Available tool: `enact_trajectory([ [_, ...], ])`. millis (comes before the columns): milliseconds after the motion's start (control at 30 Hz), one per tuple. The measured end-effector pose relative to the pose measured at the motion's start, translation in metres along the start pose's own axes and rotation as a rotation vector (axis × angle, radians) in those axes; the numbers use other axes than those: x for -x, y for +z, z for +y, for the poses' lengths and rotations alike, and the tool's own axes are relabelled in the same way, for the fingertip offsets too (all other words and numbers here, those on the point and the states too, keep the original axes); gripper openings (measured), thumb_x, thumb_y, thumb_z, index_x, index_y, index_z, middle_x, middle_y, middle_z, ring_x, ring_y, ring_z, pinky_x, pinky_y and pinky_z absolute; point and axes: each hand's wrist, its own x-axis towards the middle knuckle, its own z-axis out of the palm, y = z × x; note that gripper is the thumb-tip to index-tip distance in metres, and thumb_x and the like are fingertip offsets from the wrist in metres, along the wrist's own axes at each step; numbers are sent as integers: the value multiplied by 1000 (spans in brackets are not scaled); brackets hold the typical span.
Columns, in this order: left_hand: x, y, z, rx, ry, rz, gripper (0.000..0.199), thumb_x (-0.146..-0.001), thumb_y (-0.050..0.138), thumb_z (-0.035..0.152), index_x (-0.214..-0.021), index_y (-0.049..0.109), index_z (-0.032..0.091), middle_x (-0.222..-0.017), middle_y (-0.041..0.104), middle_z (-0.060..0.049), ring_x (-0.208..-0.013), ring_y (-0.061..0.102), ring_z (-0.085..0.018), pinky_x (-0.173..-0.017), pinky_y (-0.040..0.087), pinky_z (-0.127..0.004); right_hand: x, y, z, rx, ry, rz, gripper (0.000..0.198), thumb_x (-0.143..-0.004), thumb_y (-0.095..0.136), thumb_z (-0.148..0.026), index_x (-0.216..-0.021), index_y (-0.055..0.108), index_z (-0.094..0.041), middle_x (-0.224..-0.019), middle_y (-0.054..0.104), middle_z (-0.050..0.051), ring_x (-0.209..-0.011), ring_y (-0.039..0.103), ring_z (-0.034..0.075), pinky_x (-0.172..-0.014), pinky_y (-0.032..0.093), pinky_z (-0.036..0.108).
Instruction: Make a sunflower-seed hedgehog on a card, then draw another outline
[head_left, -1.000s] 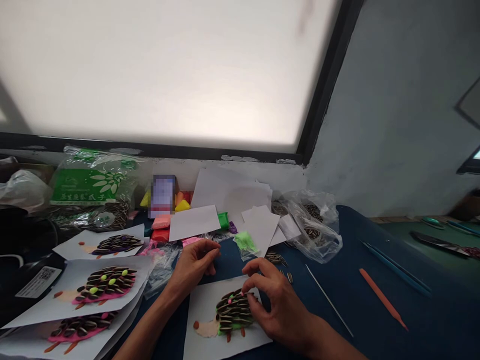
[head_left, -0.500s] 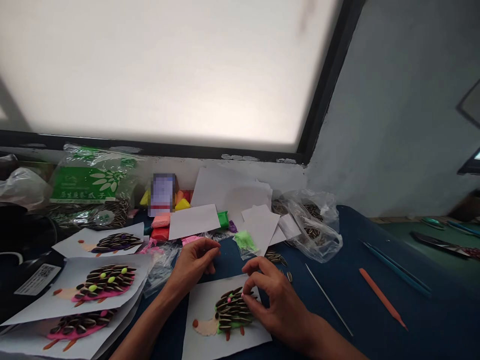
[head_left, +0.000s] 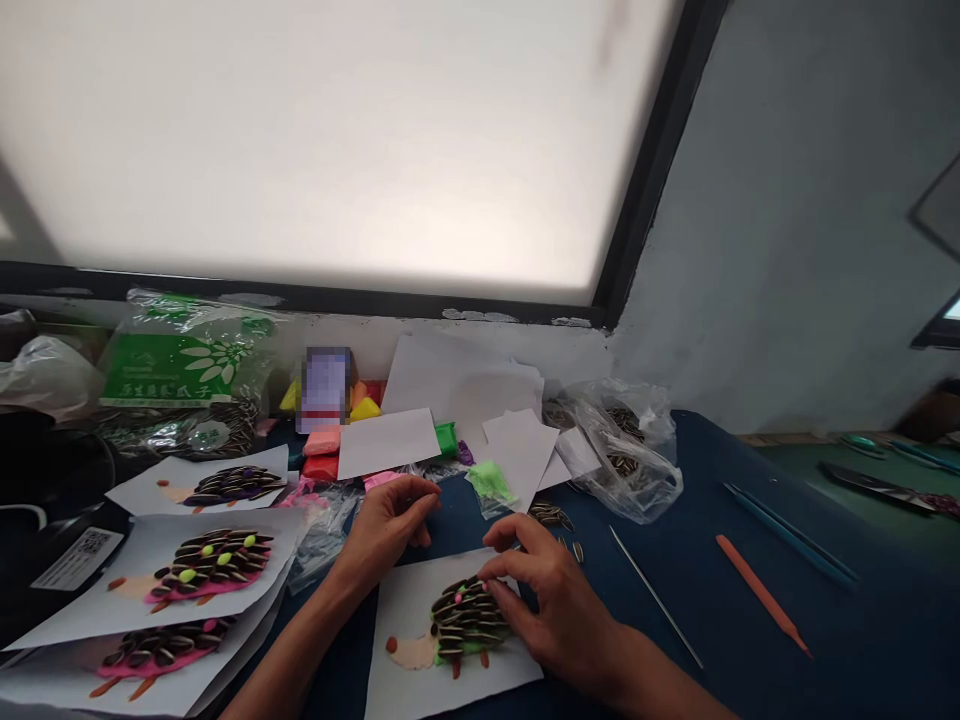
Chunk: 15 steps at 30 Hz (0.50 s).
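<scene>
A white card [head_left: 405, 690] on the blue tabletop carries a hedgehog picture [head_left: 469, 618] with a peach clay snout, green clay edging and rows of sunflower seeds. One pink clay dot [head_left: 459, 598] sits among the seeds. My right hand [head_left: 555, 610] is over the card's right side, thumb and forefinger pinched around a small pink clay ball [head_left: 484, 587] at the seeds. Just beyond the card's upper left edge hovers my left hand [head_left: 394, 515], its thumb and fingertips pressed together; whatever they may hold is hidden.
Finished hedgehog cards [head_left: 202, 570] overlap at the left. Behind lie a bag of sunflower seeds [head_left: 180, 380], clay packs [head_left: 322, 467], white papers [head_left: 517, 450] and a clear bag [head_left: 630, 455]. On the right are a metal rod [head_left: 656, 598], an orange tool [head_left: 761, 595] and blue tweezers [head_left: 795, 540].
My right hand has shifted slightly left and the pink ball now sits against the seeds. My left hand stays in place.
</scene>
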Motion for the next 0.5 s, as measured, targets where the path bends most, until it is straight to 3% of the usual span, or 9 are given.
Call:
enact_trajectory([
  [500,-1,-1,-3,9,-4,-10,38,-59,66,47,-78,63,15,-65,66,0,-37,53,-8,-38,40,-20,0,2,0,-15,-15,20,14,-83,56,-10,-86,68,-17,-105,57,11,-100,59,22,-86,48,34],
])
